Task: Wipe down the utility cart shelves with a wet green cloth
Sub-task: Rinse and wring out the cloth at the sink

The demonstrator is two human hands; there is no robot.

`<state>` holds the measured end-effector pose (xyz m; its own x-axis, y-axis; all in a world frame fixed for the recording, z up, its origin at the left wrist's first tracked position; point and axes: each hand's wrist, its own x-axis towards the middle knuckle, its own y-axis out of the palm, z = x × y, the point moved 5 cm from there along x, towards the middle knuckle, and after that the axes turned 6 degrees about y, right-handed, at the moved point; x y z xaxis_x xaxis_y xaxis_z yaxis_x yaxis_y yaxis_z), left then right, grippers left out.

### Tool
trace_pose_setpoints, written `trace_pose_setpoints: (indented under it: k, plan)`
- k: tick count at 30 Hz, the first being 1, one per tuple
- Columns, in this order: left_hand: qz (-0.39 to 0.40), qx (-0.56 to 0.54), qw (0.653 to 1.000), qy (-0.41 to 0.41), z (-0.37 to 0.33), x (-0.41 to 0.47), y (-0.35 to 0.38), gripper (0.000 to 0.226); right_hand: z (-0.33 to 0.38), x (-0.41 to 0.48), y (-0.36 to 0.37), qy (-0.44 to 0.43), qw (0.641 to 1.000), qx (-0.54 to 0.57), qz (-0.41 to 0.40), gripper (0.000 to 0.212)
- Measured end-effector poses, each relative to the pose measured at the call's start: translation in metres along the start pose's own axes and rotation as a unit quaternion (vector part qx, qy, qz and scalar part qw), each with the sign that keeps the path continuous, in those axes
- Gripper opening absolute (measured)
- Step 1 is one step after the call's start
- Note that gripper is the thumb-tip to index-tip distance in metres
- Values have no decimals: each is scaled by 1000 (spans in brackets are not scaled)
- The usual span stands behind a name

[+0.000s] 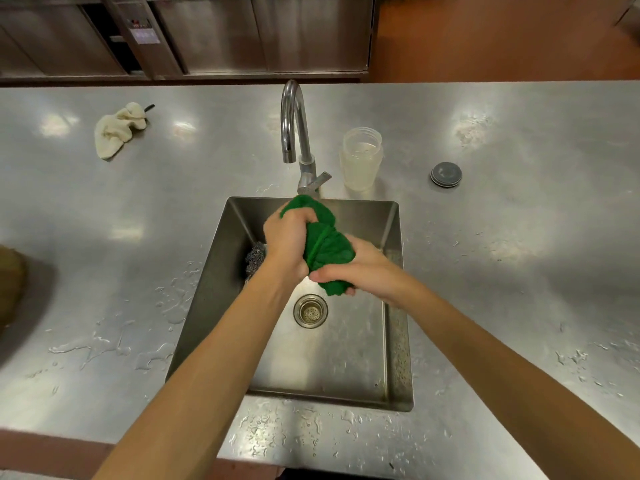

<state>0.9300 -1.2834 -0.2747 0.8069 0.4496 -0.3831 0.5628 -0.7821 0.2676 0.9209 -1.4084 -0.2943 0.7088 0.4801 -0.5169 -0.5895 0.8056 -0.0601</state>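
Note:
The green cloth (323, 242) is bunched and twisted into a roll above the steel sink (394, 327). My left hand (289, 242) grips its upper end, close to the base of the faucet. My right hand (362, 268) clasps its lower end, just above the drain (310, 311). Both fists are closed tight around the cloth. No water runs from the faucet (292, 126). The utility cart is not in view.
A steel scourer (255, 254) lies in the sink's left side, partly behind my left wrist. On the steel counter (519, 254) stand a cloudy plastic jar (361, 159), a grey lid (446, 174) and a crumpled cream rag (117, 131). Water puddles lie around the sink.

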Motion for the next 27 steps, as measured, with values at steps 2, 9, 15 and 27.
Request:
trace_pose_setpoints:
  k: [2, 9, 15, 27]
  plan:
    - [-78, -50, 994, -49, 9, 4, -11, 17, 0, -6, -10, -51, 988, -77, -123, 67]
    - [-83, -71, 982, -156, 37, -1, -15, 33, -12, -22, 23, -188, 834, -405, -323, 97]
    - [-128, -48, 990, -41, 34, -6, -8, 24, -7, 4, 1, -121, 866, -363, -322, 38]
    - [47, 151, 962, 222, -25, -24, 20, 43, 10, 0, 6, -94, 994, 20, -43, 22]
